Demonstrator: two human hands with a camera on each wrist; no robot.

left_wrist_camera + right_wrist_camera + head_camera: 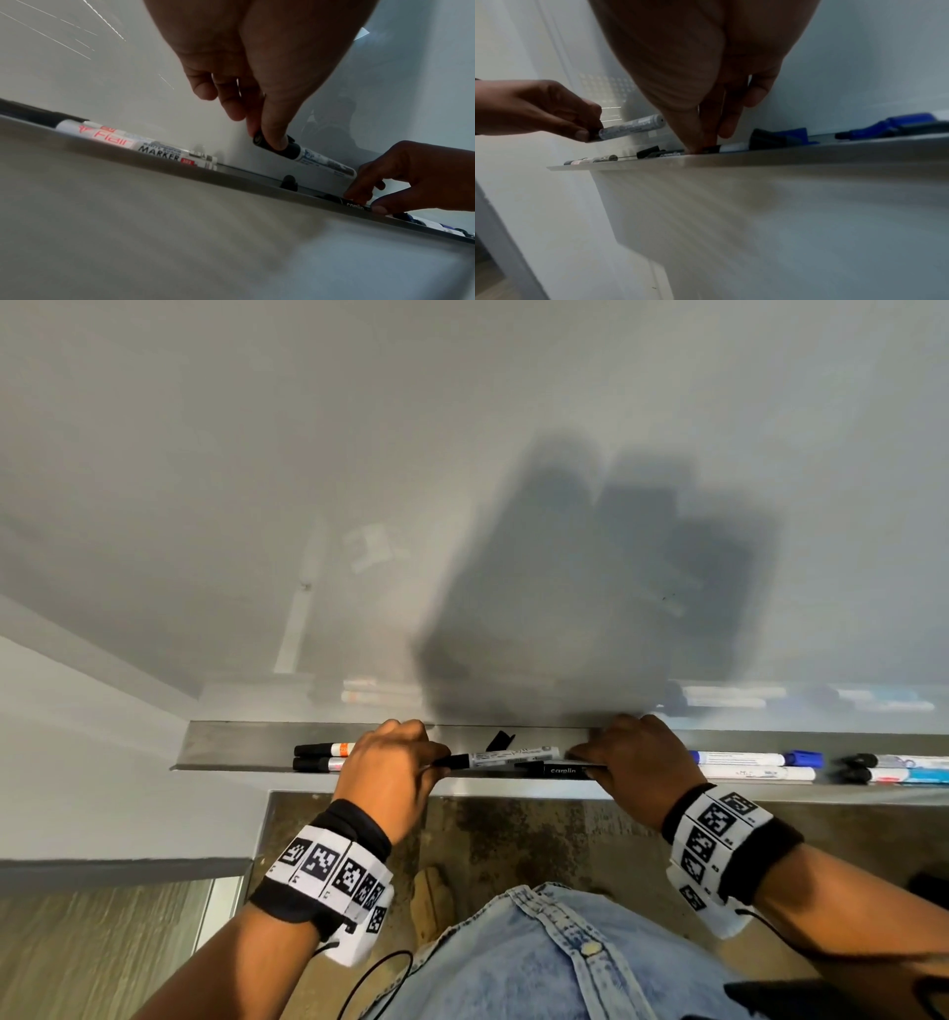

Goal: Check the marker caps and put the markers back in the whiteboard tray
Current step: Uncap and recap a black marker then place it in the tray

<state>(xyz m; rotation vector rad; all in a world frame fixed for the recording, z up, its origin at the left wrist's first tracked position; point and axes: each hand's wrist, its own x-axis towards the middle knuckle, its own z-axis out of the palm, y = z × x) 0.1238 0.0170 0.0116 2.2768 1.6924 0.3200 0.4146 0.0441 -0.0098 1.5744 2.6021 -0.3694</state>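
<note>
Fingers [276, 140] of our left hand [390, 773] pinch white marker [513, 756] by its cap, above tray [231, 747] | right hand [637, 757] pinches black marker [560, 769] at tray's edge | risk: we judge cap-only grip may slip; loose cap [500, 740] still unfitted

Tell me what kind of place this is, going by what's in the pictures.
Probably a classroom, office or meeting room. A whiteboard fills the wall, a metal tray runs along its lower edge, and whiteboard markers lie in it. The left hand holds another marker by its cap.
</note>
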